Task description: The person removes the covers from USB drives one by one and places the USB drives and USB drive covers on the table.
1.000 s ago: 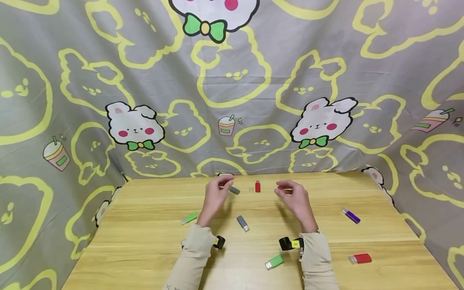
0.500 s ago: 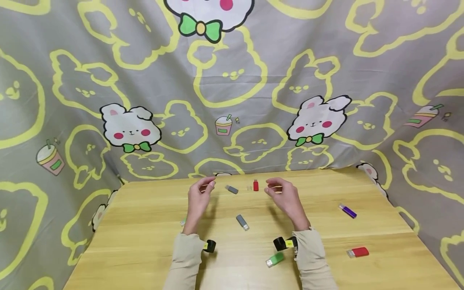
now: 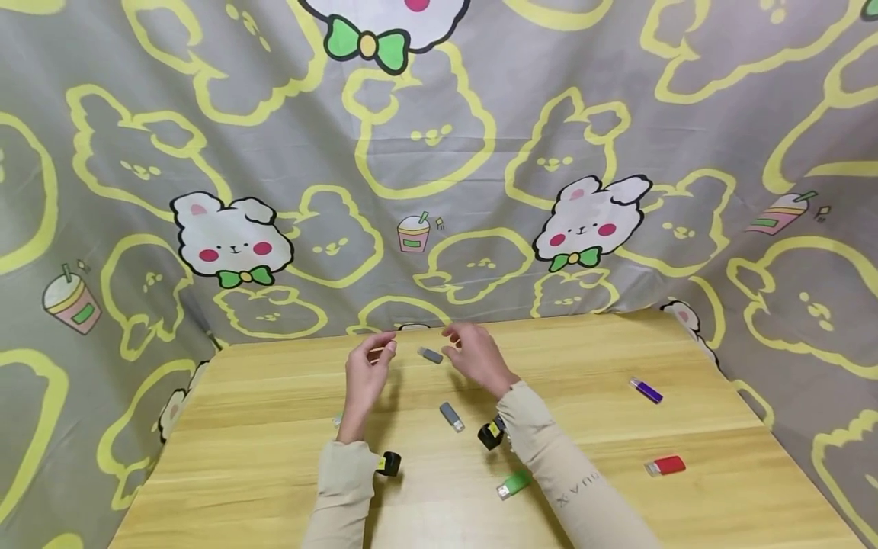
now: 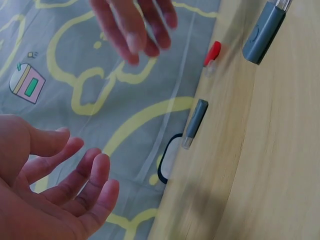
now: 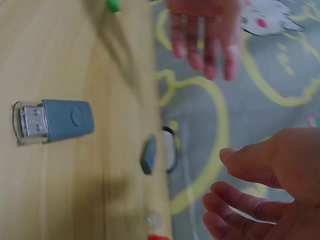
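Observation:
Fingers loosely bent and holding nothing, my left hand (image 3: 368, 377) hovers over the back of the table, left of a grey USB stick (image 3: 430, 354). My right hand (image 3: 476, 354) is just right of that stick, its thumb and fingers apart with nothing between them. A red USB stick (image 4: 213, 52) with a clear cap end lies at the back edge in the left wrist view; the right hand covers it in the head view. Closer to me lies a second grey USB stick (image 3: 452, 417), its clear-capped plug (image 5: 32, 122) showing in the right wrist view.
A green USB stick (image 3: 514, 484) lies beside the right forearm. Over on the right are a purple USB stick (image 3: 647, 390) and a red one (image 3: 666, 466). Another stick is mostly hidden by the left wrist. A patterned curtain (image 3: 466, 191) hangs behind the table (image 3: 261, 427).
My left hand has moved left, away from the back grey USB stick. My right hand has swung left and now covers the back red one. The head view has shifted slightly.

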A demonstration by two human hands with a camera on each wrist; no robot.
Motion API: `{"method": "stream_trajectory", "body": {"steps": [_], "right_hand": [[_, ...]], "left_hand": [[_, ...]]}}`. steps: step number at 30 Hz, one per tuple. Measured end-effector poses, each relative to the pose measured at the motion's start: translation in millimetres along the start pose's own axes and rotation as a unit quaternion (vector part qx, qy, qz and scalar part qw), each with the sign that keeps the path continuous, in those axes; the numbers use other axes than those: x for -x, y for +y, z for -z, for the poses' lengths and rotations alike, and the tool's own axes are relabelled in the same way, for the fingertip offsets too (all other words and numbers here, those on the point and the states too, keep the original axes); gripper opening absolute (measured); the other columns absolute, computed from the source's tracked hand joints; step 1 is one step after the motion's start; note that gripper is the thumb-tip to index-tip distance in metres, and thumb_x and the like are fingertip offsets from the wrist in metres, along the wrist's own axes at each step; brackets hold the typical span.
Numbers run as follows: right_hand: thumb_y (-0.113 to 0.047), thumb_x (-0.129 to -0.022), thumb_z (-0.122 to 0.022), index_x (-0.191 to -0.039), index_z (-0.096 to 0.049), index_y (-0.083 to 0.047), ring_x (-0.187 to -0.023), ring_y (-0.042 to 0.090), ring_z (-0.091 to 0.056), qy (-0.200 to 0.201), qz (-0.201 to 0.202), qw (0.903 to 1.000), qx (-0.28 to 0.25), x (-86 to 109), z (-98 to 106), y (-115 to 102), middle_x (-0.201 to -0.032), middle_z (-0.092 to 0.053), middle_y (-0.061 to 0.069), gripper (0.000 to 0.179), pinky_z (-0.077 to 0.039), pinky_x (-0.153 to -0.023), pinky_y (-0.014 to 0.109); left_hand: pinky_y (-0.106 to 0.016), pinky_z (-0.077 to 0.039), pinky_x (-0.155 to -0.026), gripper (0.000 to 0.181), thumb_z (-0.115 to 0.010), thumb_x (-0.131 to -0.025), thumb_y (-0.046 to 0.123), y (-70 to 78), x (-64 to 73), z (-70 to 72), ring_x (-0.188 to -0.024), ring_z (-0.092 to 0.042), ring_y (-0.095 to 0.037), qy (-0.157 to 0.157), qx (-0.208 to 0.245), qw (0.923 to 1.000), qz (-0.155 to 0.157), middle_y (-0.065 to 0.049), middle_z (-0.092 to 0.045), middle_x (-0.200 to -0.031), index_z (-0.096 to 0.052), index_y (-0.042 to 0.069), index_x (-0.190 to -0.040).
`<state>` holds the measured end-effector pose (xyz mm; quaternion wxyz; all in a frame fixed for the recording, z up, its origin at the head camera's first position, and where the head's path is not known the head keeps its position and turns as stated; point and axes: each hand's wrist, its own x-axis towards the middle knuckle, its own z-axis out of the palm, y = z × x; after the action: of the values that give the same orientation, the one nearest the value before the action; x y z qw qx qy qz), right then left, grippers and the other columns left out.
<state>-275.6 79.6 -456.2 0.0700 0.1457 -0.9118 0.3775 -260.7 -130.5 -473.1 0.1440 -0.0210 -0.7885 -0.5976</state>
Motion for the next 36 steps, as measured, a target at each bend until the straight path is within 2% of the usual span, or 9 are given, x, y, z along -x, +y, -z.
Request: {"method": "stream_trajectory", "body": {"steps": [7, 11, 14, 18, 20, 28, 32, 36], "right_hand": [[-0.006, -0.095, -0.072, -0.122, -0.070, 0.001, -0.103, 0.029, -0.066, -0.055, 0.005, 0.9954, 0.078, -24.0, -24, -5, -0.118, -0.070, 0.017, 0.028, -0.058, -0.081, 0.041], [-0.008, -0.094, -0.074, -0.118, -0.071, 0.004, -0.105, 0.032, -0.067, -0.078, 0.019, 0.9913, 0.105, -35.0, -35, -8, -0.118, -0.070, 0.018, 0.027, -0.058, -0.085, 0.042], [-0.010, -0.093, -0.077, -0.110, -0.072, 0.005, -0.102, 0.032, -0.068, -0.085, 0.016, 0.9887, 0.123, -40.7, -41, -10, -0.110, -0.072, 0.016, 0.023, -0.058, -0.088, 0.043], [-0.010, -0.094, -0.076, -0.092, -0.073, -0.002, -0.087, 0.025, -0.069, -0.108, -0.011, 0.9815, 0.157, -45.9, -50, -9, -0.090, -0.072, 0.007, 0.008, -0.059, -0.079, 0.038], [-0.009, -0.093, -0.076, -0.085, -0.071, -0.006, -0.081, 0.023, -0.069, -0.115, -0.022, 0.9785, 0.170, -48.2, -54, -9, -0.083, -0.070, 0.004, 0.010, -0.059, -0.076, 0.036], [-0.006, -0.092, -0.076, -0.080, -0.067, -0.007, -0.077, 0.023, -0.069, -0.109, -0.031, 0.9770, 0.180, -48.1, -64, -7, -0.077, -0.067, 0.003, 0.015, -0.059, -0.072, 0.036], [-0.005, -0.091, -0.077, -0.072, -0.063, -0.009, -0.068, 0.019, -0.064, -0.104, -0.025, 0.9795, 0.171, -45.9, -63, -7, -0.070, -0.063, 0.001, 0.024, -0.057, -0.067, 0.035], [0.004, -0.086, -0.075, -0.074, -0.068, -0.007, -0.072, 0.019, -0.063, -0.097, -0.008, 0.9852, 0.141, -41.4, -56, -9, -0.076, -0.066, 0.002, 0.018, -0.057, -0.068, 0.034]], "left_hand": [[-0.015, -0.052, -0.078, 0.020, -0.066, -0.099, 0.003, -5.8, 0.1, 3.2, -0.101, -0.069, -0.035, 0.007, -0.013, 0.9998, 0.011, -0.018, -0.071, -0.111, -0.074, 0.000, -0.117], [-0.017, -0.053, -0.078, 0.020, -0.067, -0.099, 0.003, -6.9, -0.5, 5.1, -0.100, -0.069, -0.034, 0.014, -0.016, 0.9997, 0.014, -0.018, -0.072, -0.111, -0.074, -0.001, -0.117], [-0.019, -0.054, -0.080, 0.020, -0.067, -0.099, 0.003, -5.8, -1.1, 4.9, -0.101, -0.069, -0.036, 0.011, -0.007, 0.9999, 0.008, -0.020, -0.072, -0.111, -0.073, -0.002, -0.116], [-0.018, -0.054, -0.080, 0.020, -0.066, -0.099, 0.002, -4.9, -1.9, 3.6, -0.101, -0.069, -0.037, 0.010, -0.001, 0.9999, 0.010, -0.020, -0.072, -0.111, -0.073, -0.003, -0.117], [-0.017, -0.053, -0.079, 0.020, -0.066, -0.099, 0.003, -4.7, -1.8, 3.5, -0.101, -0.069, -0.036, 0.012, 0.000, 0.9999, 0.012, -0.019, -0.072, -0.111, -0.073, -0.003, -0.117], [-0.015, -0.052, -0.077, 0.019, -0.066, -0.099, 0.004, -3.6, 0.0, 3.0, -0.100, -0.069, -0.032, 0.011, -0.002, 0.9998, 0.019, -0.018, -0.071, -0.112, -0.073, -0.001, -0.117], [-0.015, -0.052, -0.077, 0.019, -0.066, -0.100, 0.004, -3.2, -0.8, 2.2, -0.099, -0.069, -0.032, 0.012, -0.003, 0.9998, 0.018, -0.017, -0.071, -0.112, -0.073, 0.000, -0.117], [-0.014, -0.052, -0.076, 0.019, -0.066, -0.100, 0.004, -4.0, -2.3, 2.7, -0.098, -0.069, -0.032, 0.016, -0.006, 0.9997, 0.018, -0.017, -0.072, -0.111, -0.074, 0.000, -0.116]]}}
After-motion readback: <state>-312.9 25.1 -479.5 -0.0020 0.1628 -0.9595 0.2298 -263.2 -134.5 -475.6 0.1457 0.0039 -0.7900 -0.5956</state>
